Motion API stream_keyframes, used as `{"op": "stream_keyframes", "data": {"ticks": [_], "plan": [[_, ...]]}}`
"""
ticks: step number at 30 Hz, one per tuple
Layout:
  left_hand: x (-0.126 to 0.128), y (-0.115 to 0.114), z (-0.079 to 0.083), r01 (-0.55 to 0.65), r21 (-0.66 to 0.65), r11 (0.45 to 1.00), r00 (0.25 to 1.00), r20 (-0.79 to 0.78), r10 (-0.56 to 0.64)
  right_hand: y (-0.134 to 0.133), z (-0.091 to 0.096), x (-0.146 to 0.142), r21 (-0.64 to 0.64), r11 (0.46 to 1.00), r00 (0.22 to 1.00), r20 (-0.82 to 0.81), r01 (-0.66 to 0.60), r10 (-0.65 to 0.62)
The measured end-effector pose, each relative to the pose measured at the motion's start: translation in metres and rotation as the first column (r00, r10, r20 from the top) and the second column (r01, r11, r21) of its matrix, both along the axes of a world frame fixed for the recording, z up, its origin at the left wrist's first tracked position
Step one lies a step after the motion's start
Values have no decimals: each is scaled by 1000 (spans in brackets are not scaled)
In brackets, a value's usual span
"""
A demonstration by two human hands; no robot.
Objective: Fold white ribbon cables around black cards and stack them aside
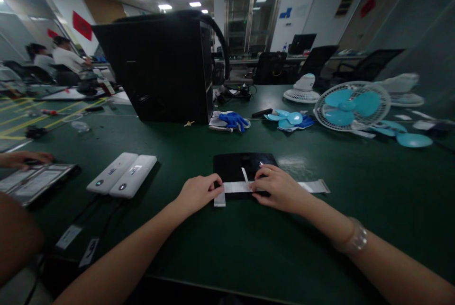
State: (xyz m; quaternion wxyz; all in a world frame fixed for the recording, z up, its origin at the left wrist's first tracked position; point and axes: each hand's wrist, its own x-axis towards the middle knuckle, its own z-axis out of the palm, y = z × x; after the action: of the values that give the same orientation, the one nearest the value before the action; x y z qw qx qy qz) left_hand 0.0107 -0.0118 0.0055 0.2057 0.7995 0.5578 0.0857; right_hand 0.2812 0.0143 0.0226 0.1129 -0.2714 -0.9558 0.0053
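Note:
A white flat ribbon cable [232, 187] lies across the front of a flat black panel [227, 165] on the table. Its left end is folded down toward me, and its right end reaches past the panel to a connector-like tip. My left hand [199, 193] pinches the cable at the left fold, thumb and forefinger together. Farther right, the fingers of my right hand [275, 189] are closed on the cable's middle, partly hiding it. Beside those fingertips a narrow white strip [244, 174] sticks up; whether it belongs to the cable I cannot tell.
Two white boxy devices [133, 176] with cords lie left. Another person's hand [30, 158] rests by a silver device [46, 179]. Behind stand a black computer case [163, 68], blue-white gloves [232, 121], and a fan [350, 106] with loose blue blades [286, 118].

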Motion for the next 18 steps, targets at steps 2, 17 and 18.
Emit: {"op": "stream_keyframes", "data": {"ticks": [2,17,18], "plan": [[0,0,0,3,5,1000,1000,2,-3,0,0,0,2,1000,1000,11,3,-3],[1,1,0,-2,7,1000,1000,-9,2,-2,-5,0,14,1000,1000,13,-4,4],[1,1,0,-3,11,1000,1000,-12,3,-2,-6,0,15,1000,1000,15,1,-1]]}}
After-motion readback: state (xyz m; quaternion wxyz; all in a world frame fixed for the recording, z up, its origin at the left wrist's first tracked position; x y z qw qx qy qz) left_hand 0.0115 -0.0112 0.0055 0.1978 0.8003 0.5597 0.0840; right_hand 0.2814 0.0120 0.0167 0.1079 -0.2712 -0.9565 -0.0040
